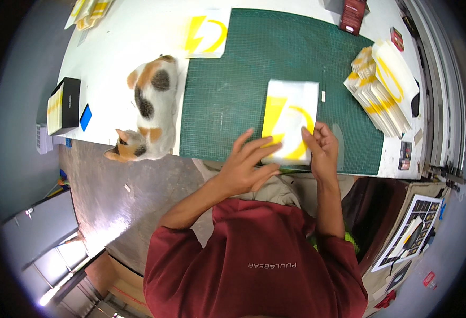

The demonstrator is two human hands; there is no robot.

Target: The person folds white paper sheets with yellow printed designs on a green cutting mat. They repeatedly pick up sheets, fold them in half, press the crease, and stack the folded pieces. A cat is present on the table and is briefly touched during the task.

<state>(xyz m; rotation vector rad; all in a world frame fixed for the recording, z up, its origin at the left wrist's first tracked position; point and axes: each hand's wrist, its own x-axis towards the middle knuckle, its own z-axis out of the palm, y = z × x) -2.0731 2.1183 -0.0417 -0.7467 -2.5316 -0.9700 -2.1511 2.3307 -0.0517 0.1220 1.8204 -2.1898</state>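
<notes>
Packet [291, 100], one, white with yellow print: extends mainly beyond the two hands, its near end between them; whether flat on the mat [227, 106] or slightly raised cannot be told.

Right hand [324, 147], closed on the packet's right edge near the near corner, thumb on top, fingers curled at the side.

Left hand [245, 167], fingers spread, tips on the packet's near left part; no firm hold visible.

Second packet [205, 40], similar: well beyond the left hand, to its left, across the mat's far left corner.

Packet stack [381, 103]: right of the right hand and farther out.

Cat [161, 106], white, orange and black: left of the left hand, on the table [108, 58].

Black box [71, 106], holding pale items: farther left, past the cat.
</notes>
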